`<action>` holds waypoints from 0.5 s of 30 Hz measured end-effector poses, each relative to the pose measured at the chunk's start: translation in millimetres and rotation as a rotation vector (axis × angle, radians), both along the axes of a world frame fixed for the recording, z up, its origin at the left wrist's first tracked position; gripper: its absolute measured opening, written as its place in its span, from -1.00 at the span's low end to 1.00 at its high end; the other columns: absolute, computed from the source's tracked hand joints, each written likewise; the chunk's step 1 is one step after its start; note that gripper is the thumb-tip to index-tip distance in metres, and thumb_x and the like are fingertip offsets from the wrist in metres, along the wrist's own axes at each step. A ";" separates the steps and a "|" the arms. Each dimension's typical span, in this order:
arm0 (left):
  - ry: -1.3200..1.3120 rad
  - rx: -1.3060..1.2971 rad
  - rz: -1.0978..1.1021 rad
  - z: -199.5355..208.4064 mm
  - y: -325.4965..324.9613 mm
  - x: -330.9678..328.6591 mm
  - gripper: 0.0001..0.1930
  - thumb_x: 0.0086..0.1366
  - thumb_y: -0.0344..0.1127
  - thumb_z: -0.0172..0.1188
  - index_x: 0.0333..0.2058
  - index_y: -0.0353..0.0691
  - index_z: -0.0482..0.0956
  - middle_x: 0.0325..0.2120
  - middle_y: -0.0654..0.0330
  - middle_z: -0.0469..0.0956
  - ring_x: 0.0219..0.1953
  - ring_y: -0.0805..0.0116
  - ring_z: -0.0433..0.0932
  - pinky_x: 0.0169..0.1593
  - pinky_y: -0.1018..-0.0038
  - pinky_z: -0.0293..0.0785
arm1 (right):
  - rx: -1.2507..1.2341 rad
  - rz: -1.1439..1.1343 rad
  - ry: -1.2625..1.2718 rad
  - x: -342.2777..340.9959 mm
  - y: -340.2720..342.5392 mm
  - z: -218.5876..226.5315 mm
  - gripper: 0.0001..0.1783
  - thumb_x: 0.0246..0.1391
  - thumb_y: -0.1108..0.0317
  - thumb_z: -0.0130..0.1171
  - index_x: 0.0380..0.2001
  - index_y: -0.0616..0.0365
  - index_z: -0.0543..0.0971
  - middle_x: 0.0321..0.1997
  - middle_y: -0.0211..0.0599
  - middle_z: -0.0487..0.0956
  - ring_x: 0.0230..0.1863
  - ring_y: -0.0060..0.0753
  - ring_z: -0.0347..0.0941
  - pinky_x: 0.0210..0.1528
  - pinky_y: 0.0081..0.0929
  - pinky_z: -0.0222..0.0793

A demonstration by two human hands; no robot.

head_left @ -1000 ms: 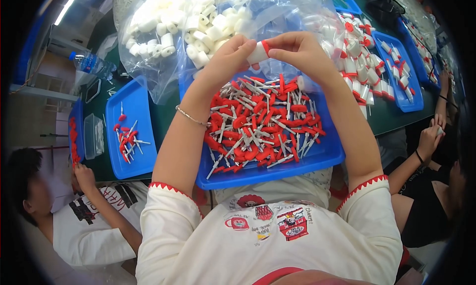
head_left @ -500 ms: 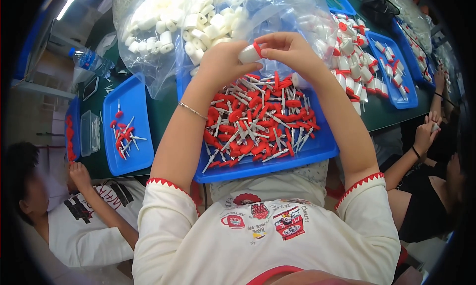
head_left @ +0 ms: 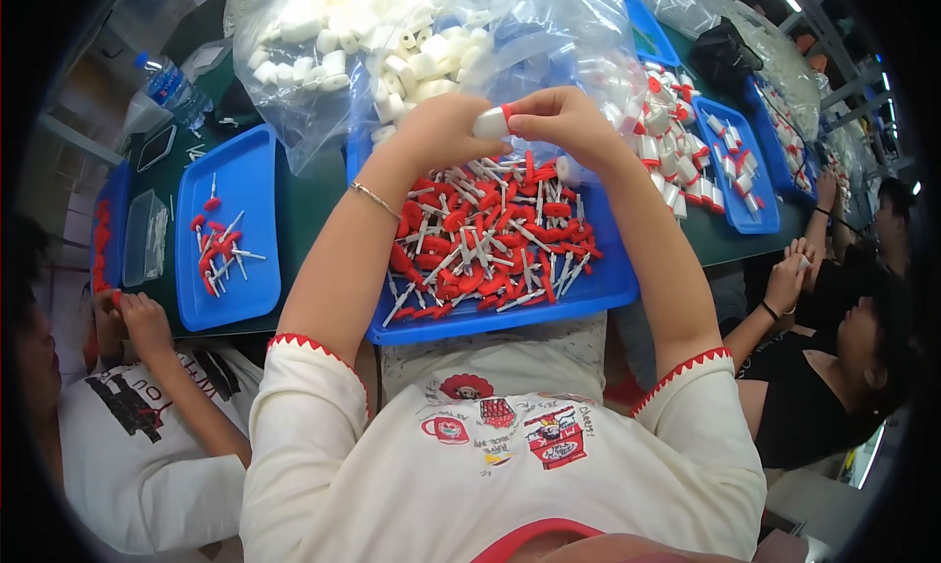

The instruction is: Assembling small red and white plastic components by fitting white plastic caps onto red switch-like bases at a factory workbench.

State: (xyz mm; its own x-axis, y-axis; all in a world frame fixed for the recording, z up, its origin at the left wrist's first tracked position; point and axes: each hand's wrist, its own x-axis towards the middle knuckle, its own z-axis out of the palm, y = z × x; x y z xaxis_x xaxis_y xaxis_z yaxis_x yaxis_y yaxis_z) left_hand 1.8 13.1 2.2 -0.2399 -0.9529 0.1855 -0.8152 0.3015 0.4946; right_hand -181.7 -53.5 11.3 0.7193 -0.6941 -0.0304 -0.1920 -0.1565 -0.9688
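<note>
Between both hands, above a blue tray (head_left: 619, 293), is a white cylinder (head_left: 489, 124) with a red disc (head_left: 507, 118) at its right end. My left hand (head_left: 438, 132) is closed round the cylinder's white body. The thumb and fingers of my right hand (head_left: 569, 124) pinch it at the red end. Below, the tray holds a heap of red discs with thin pale shafts (head_left: 485, 244). A loose white cylinder (head_left: 567, 169) lies at the heap's far right, close to my right wrist.
Beyond my hands, a clear plastic bag (head_left: 294, 137) spills white hollow cylinders (head_left: 421, 68). Red-capped cylinders (head_left: 676, 156) are piled to the right, beside a smaller blue tray (head_left: 755, 220). Another blue tray (head_left: 191, 303) with red-disc shafts lies left. Co-workers sit at both sides; a bottle (head_left: 174, 88) stands far left.
The view has shifted slightly, so the trays and piles sit further left. My hands have lowered a little in the picture, still holding the red-ended cylinder.
</note>
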 end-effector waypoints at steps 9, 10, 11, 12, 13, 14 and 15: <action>0.082 -0.061 -0.076 25.5 21.0 -28.5 -0.58 -0.17 -0.12 0.32 -0.35 -0.23 0.45 -0.62 0.09 0.49 -0.53 0.21 0.49 -0.43 0.38 0.36 | -0.016 -0.088 0.040 -32.7 43.3 27.0 -0.71 -0.15 0.41 0.21 -0.28 0.26 0.50 -0.33 -0.36 0.53 -0.31 -0.62 0.44 -0.20 -0.67 0.34; 0.176 -0.016 -0.092 27.1 22.9 -31.1 -0.52 -0.18 -0.15 0.34 -0.27 -0.20 0.40 -0.60 0.09 0.49 -0.53 0.22 0.49 -0.43 0.39 0.36 | 0.008 -0.124 0.064 -38.7 51.5 28.5 -0.72 -0.15 0.43 0.20 -0.29 0.25 0.50 -0.33 -0.36 0.52 -0.31 -0.63 0.44 -0.20 -0.68 0.34; 0.267 0.111 -0.180 26.6 20.3 -35.6 -0.35 -0.19 -0.22 0.37 -0.09 -0.14 0.26 -0.54 0.12 0.47 -0.49 0.27 0.47 -0.40 0.42 0.36 | -0.029 -0.107 -0.018 -50.9 55.4 22.4 -0.74 -0.16 0.46 0.21 -0.31 0.24 0.48 -0.33 -0.37 0.52 -0.29 -0.64 0.44 -0.19 -0.69 0.34; 0.264 0.106 -0.202 27.9 20.7 -38.1 -0.35 -0.19 -0.22 0.37 -0.09 -0.14 0.26 -0.54 0.12 0.47 -0.49 0.27 0.47 -0.40 0.42 0.36 | -0.036 -0.127 -0.019 -60.1 60.2 19.7 -0.74 -0.16 0.46 0.21 -0.31 0.24 0.48 -0.33 -0.37 0.52 -0.29 -0.64 0.44 -0.19 -0.69 0.34; 0.260 0.075 -0.230 28.9 21.7 -41.4 -0.31 -0.19 -0.23 0.37 -0.05 -0.15 0.24 -0.53 0.15 0.44 -0.47 0.31 0.45 -0.37 0.44 0.35 | -0.056 -0.210 -0.062 -70.4 66.4 17.4 -0.74 -0.16 0.46 0.21 -0.31 0.24 0.48 -0.32 -0.38 0.51 -0.28 -0.64 0.43 -0.19 -0.69 0.33; 0.257 0.053 -0.256 28.0 24.2 -43.6 -0.28 -0.18 -0.24 0.38 -0.02 -0.16 0.21 -0.52 0.17 0.42 -0.44 0.34 0.44 -0.34 0.46 0.35 | -0.068 -0.293 -0.105 -79.2 76.0 14.1 -0.74 -0.15 0.46 0.21 -0.31 0.24 0.47 -0.32 -0.38 0.51 -0.27 -0.64 0.43 -0.19 -0.70 0.33; 0.290 0.063 -0.281 27.9 25.0 -46.1 -0.27 -0.13 -0.24 0.35 0.02 -0.18 0.18 -0.50 0.19 0.39 -0.40 0.36 0.41 -0.30 0.47 0.35 | -0.038 -0.422 -0.132 -87.2 86.5 18.1 -0.72 -0.15 0.47 0.21 -0.29 0.25 0.45 -0.33 -0.40 0.50 -0.26 -0.62 0.43 -0.19 -0.69 0.33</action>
